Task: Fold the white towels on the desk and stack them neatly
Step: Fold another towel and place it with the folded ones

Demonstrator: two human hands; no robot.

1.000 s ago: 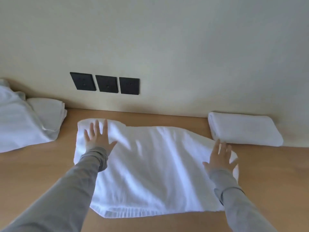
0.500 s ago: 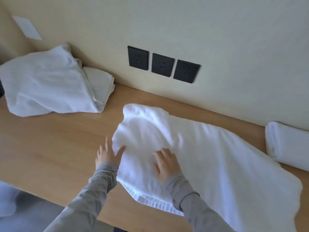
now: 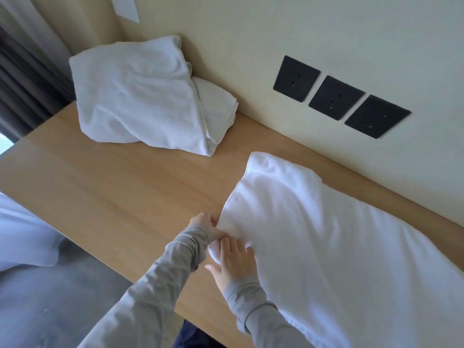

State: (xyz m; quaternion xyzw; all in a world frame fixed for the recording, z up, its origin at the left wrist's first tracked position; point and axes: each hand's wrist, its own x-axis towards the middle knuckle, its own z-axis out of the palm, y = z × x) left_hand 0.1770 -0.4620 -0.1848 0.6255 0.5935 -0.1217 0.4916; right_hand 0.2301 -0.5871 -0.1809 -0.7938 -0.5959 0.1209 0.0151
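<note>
Head view: a white towel (image 3: 326, 234) lies spread on the wooden desk (image 3: 125, 192), running from the near edge back toward the wall (image 3: 251, 46) and off the right side of the picture. The left hand (image 3: 204, 226) is at the towel's left edge near the front corner, its fingers curled and pinching the cloth. The right hand (image 3: 236, 262) rests just beside it on top of the towel, fingers straight and spread, thumb out to the side, holding nothing. A small bulge of cloth shows between the two hands. Both arms wear grey sleeves (image 3: 163, 285). A loose pile (image 3: 140, 101) of white towels sits at the desk's far left against the wall, well apart from the hands. Three black sockets (image 3: 339, 96) sit on the wall above the desk.
</note>
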